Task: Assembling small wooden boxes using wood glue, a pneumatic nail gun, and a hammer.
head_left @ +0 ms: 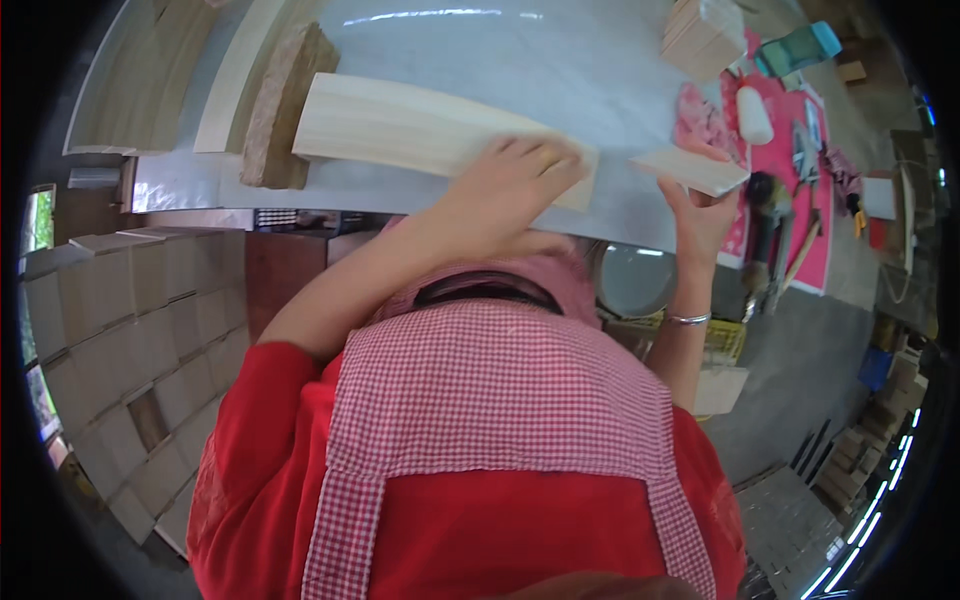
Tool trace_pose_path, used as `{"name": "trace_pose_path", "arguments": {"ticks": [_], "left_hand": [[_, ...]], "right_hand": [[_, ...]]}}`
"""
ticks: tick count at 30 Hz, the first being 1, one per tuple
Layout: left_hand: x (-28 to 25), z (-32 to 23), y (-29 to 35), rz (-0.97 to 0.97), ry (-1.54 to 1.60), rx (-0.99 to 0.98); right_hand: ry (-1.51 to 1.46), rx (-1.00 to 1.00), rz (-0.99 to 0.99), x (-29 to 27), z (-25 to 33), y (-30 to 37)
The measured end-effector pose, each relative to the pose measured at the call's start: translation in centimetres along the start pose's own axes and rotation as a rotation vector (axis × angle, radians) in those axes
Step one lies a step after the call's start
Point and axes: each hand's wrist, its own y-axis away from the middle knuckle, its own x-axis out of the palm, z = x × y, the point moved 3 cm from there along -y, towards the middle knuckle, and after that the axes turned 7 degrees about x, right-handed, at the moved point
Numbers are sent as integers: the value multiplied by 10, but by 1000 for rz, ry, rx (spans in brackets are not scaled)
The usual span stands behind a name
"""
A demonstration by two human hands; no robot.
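Note:
A long pale wooden board lies on the grey tabletop, its left end against a rough brown wooden block. Across the board's right part rests my left hand, its fingers stretched out and slightly blurred. To the right, my right hand grips a small thin pale wood piece between thumb and fingers. This piece is held above the table's near edge, apart from the board.
More pale boards lie at the far left, beside a tall stack of wood pieces. Farther right are a wood stack, a teal-lidded jar, a white bottle, a pink cloth and several tools on a pink sheet.

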Motion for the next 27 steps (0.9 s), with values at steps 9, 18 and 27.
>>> {"name": "trace_pose_path", "arguments": {"ticks": [9,18,27], "left_hand": [[51,33,-46,357,-310,-84],[9,20,-60,174,-183,-88],[-28,11,-71,94,-139,-23]], "right_hand": [[487,94,-374,25,-33,56],[562,-131,-173,54,-25,44],[679,-98,-146,89,-26,26]]}}
